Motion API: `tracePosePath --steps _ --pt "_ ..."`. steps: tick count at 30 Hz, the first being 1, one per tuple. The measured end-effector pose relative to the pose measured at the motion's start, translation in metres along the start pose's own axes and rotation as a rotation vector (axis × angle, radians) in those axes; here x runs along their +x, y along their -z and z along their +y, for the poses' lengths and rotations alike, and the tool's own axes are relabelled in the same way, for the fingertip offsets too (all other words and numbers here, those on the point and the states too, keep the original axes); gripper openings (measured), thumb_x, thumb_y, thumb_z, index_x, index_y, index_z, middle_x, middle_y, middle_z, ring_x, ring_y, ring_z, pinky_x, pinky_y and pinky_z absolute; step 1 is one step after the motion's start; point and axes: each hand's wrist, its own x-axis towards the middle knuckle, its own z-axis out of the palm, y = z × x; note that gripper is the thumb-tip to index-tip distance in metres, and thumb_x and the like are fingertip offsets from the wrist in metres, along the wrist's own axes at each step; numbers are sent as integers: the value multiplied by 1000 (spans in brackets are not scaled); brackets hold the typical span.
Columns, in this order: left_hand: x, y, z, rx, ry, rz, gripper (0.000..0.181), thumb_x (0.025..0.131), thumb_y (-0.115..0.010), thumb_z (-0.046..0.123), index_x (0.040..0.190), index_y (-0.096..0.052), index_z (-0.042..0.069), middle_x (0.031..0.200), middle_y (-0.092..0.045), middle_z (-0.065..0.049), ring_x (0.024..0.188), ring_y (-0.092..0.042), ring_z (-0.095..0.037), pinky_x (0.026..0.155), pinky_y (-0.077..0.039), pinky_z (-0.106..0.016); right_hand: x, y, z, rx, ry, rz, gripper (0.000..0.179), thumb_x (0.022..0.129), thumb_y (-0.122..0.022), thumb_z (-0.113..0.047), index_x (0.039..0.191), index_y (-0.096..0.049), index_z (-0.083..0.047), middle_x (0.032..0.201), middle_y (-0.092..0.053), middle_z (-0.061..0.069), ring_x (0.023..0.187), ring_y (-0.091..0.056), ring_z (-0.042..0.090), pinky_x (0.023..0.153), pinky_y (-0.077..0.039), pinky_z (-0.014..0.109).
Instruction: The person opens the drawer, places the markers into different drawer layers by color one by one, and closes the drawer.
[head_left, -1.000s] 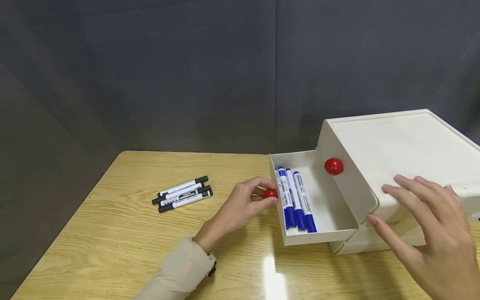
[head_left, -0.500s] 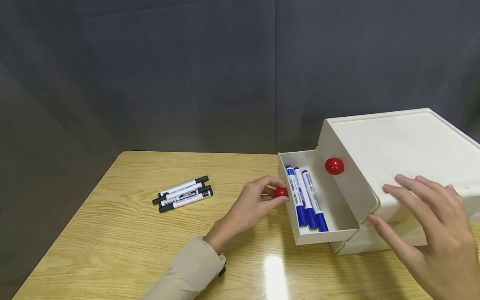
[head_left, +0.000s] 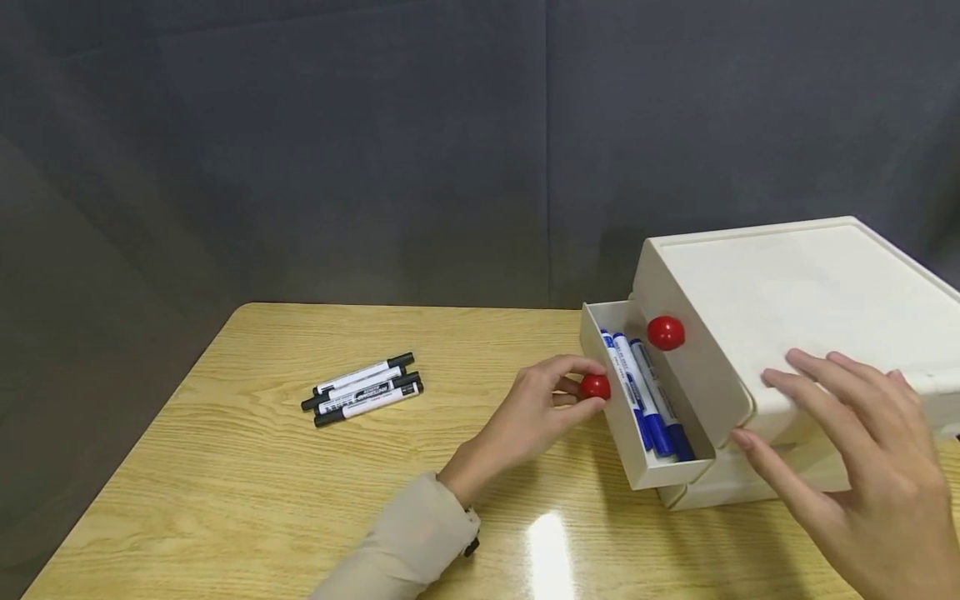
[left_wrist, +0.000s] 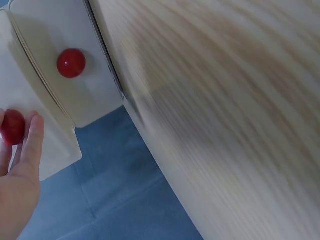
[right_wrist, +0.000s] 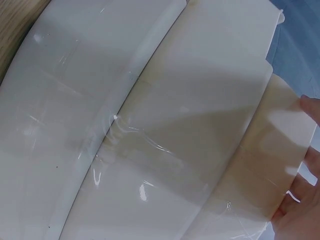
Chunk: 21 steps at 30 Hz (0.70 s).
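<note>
My left hand (head_left: 536, 404) pinches the round red knob (head_left: 595, 387) on the front of a pulled-out drawer (head_left: 626, 429). Inside that drawer lie white whiteboard markers with blue caps (head_left: 645, 400). The drawer belongs to a white drawer cabinet (head_left: 810, 283), whose top drawer is shut and carries another red knob (head_left: 666, 333). In the left wrist view, a lower drawer's red knob (left_wrist: 71, 62) shows near the table, beside the held knob (left_wrist: 12, 127). My right hand (head_left: 877, 467) rests at the cabinet's near upper edge, its fingers spread and the thumb lower down by the front corner.
Several black-capped whiteboard markers (head_left: 367, 390) lie side by side on the wooden table (head_left: 225, 500), left of my left hand. A dark cloth curtain (head_left: 375, 150) hangs behind the table.
My left hand has moved right, pushing the drawer farther into the cabinet. The blue-capped markers moved with it and now sit closer to the cabinet. My right hand has stayed put.
</note>
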Motion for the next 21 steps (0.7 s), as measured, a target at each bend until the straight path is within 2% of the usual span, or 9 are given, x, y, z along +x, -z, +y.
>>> tracePosePath --steps 4,12,17,21 --pt "4 -7 0 -4 -28 15 32 91 -70 5 123 -64 6 121 -66 -9 95 -67 -8 84 -56 -16 0 2 0 -13 -13 -28 77 91 -50 -71 114 -69 1 123 -61 26 134 -46 24 121 -24 51" --pt "10 -20 -2 -63 -61 44 32 90 -70 2 122 -65 3 120 -66 -12 95 -67 -11 85 -57 -17 -2 2 -2 -37 -53 -61 82 90 -44 -75 115 -67 0 124 -59 26 129 -45 38 122 -20 59" --pt "15 -29 1 -102 -52 44 33 91 -69 3 123 -65 2 120 -66 -14 97 -67 -16 84 -56 -16 -2 1 -1 -22 -40 -37 80 90 -46 -74 114 -68 -1 123 -61 26 130 -47 34 121 -21 59" --pt "19 -33 4 -88 -60 43 32 91 -69 3 123 -65 2 119 -66 -13 94 -66 -13 83 -56 -14 -1 1 -1 -21 -27 -33 79 90 -48 -72 113 -69 0 123 -61 26 133 -47 30 122 -23 56"
